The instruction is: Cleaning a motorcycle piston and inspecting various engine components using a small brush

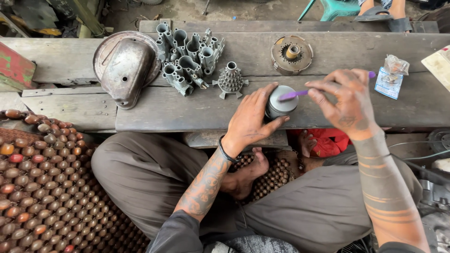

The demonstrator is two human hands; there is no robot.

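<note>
My left hand (251,119) wraps around a small grey metal cylinder (280,102) standing on the wooden plank bench (187,107). My right hand (344,100) grips a purple-handled brush (294,94), its tip resting on the cylinder's top face. Both hands are grimy. My crossed legs in grey trousers and a bare foot show below the bench.
On the bench lie a domed metal cover on a round plate (125,69), a cast part with several tubes (187,56), a studded cone-shaped part (230,80), a round toothed hub (291,54) and a small plastic packet (391,75). A wooden bead mat (42,187) lies left.
</note>
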